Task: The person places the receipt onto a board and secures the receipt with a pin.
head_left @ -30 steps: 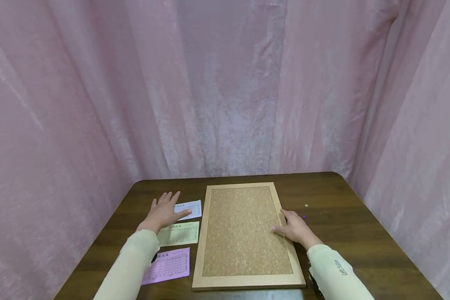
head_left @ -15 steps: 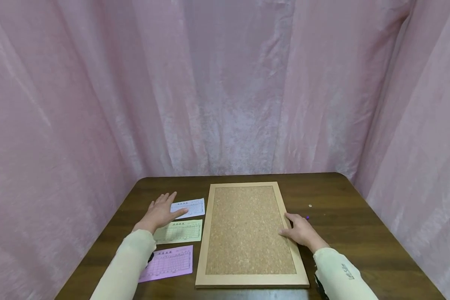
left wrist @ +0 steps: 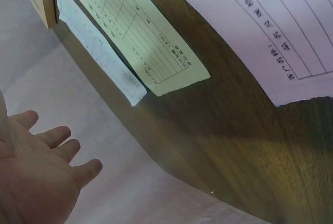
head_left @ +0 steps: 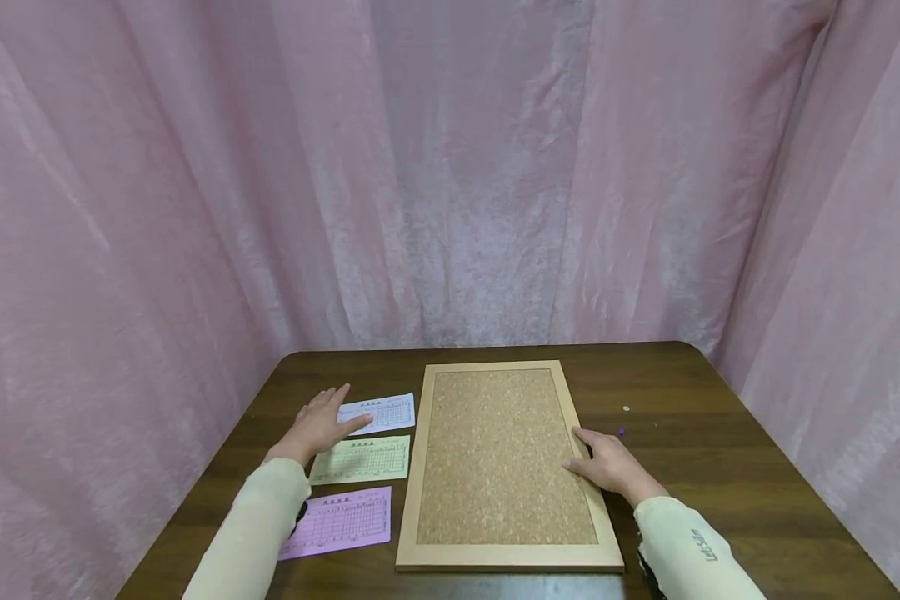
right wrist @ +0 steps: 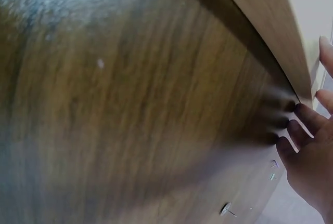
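Observation:
A cork board [head_left: 506,458] in a pale wooden frame lies on the brown table. My right hand [head_left: 607,462] is at its right edge. The thumb extends over the frame, and in the right wrist view several fingertips meet the side of the frame [right wrist: 270,21], the fingers fairly straight. My left hand [head_left: 320,427], fingers spread, hovers over the paper slips left of the board. These are printed forms: a pale blue slip [head_left: 386,412] at the back, a light green slip [head_left: 367,461] in the middle, a purple slip [head_left: 348,523] in front. The left hand holds nothing.
Right of the board lie a purple pushpin [head_left: 621,431] and a small pale one [head_left: 626,408]. The right wrist view shows a metal thumbtack [right wrist: 225,209] with its pin sideways. Pink curtains [head_left: 487,192] hang behind the table [head_left: 705,450] and along both sides.
The head view has shifted slightly, so everything appears further right. My right hand has drawn a little nearer along the board's right edge. The left hand has drawn back slightly, uncovering more of the blue slip.

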Available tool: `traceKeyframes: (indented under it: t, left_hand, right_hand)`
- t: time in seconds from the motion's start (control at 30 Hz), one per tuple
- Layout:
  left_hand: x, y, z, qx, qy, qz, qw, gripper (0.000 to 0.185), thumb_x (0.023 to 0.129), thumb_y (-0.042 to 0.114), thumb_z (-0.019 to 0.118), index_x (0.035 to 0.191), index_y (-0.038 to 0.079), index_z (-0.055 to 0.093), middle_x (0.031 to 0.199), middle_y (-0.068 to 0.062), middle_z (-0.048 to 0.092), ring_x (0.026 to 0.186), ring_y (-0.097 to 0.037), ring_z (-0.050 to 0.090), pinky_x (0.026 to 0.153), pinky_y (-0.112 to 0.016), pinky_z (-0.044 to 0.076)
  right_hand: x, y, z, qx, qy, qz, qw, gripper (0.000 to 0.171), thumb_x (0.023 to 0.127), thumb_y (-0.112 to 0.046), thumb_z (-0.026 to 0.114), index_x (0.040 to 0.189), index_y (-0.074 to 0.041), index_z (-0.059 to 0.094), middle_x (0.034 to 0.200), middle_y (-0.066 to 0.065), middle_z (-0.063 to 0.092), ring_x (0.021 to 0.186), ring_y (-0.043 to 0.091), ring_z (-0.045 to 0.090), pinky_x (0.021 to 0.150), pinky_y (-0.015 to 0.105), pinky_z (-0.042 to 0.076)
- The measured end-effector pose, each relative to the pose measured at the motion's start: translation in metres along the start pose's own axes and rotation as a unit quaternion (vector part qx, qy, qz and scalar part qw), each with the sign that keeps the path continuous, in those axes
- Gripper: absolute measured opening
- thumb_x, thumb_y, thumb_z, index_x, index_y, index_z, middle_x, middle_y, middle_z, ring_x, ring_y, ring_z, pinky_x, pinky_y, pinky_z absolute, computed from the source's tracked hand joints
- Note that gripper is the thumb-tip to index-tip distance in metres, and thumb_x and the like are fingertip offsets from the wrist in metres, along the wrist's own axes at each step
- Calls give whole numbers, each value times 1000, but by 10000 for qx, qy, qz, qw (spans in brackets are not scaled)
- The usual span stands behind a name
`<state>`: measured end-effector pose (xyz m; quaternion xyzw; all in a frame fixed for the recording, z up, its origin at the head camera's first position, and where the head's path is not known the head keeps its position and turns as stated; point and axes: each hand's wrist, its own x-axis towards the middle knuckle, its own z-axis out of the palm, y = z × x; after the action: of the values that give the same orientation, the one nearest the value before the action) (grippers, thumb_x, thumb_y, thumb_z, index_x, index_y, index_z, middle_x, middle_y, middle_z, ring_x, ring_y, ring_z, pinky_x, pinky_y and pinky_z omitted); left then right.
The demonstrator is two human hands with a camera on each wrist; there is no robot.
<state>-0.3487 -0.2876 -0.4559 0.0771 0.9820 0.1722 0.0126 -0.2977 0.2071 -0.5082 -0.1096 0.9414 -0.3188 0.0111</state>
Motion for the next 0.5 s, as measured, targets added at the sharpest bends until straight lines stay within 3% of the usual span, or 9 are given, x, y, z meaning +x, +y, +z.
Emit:
traceKeyframes:
  t: [0.5]
  left_hand:
    - [12,-30,-10,-859,-135,-192,9960,97,91,56,64,156,0,20,155,-34,22,141,-53,22,109,-67,24]
  right_hand:
    - [-2,-2,1,-18,10,177,9998,68,92,-26,71,144,8,43,141,33,47,130,50,44,102,60,38]
